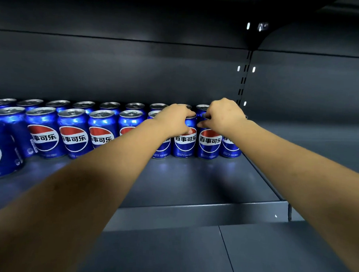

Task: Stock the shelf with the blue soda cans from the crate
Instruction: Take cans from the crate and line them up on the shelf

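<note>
Blue soda cans with a red, white and blue emblem stand in rows on the dark grey shelf (203, 182). My left hand (175, 119) grips the top of one can (184, 143) in the front row, thumb on its side. My right hand (222, 116) grips the top of the can (209, 145) just to its right. Both cans stand upright on the shelf. Another can (230, 147) stands at the right end, partly behind my right forearm. The crate is out of view.
More cans fill the rows to the left (73, 133), with one nearer the front at the far left (1, 148). A slotted upright (244, 77) divides the back panel. A lower shelf (190, 251) lies below.
</note>
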